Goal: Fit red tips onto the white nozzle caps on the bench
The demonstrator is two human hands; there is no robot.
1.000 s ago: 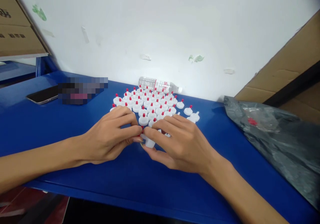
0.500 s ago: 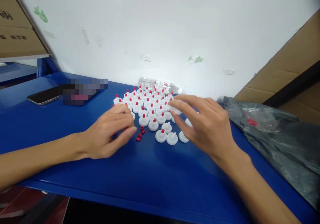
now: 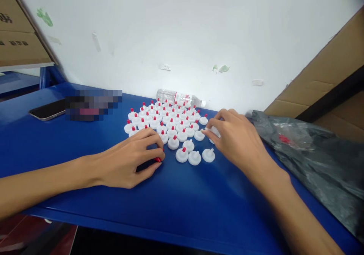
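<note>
Left grip [image 3: 127, 160] is curled low over the blue worktop [image 3: 170, 202] in the head view, thumb and fingertips bent close around a red cap [image 3: 157, 159]; whether the cap is pinched or merely covered cannot be told. By the right grip [image 3: 236, 137], held with thumb and forefinger nearly meeting, a white disc [image 3: 216, 131] is partly hidden, and a firm hold on it cannot be confirmed. Just beside the right thumb, an uncapped disc [image 3: 199, 135] is seated on the worktop, its spout bare. Judging by the poses, a red part and a white part are being picked out, one on each side; a secure fingertip pinch on each seems called for, without others being knocked. Between the grips and beyond them toward the wall [image 3: 187, 27], a dense cluster of red-tipped discs [image 3: 173, 144] is spread, spouts up. At its near edge, a row of three discs [image 3: 194, 158] is set, only one tipped in red. Behind the cluster, a clear bottle [image 3: 167, 95] is laid on its side.
</note>
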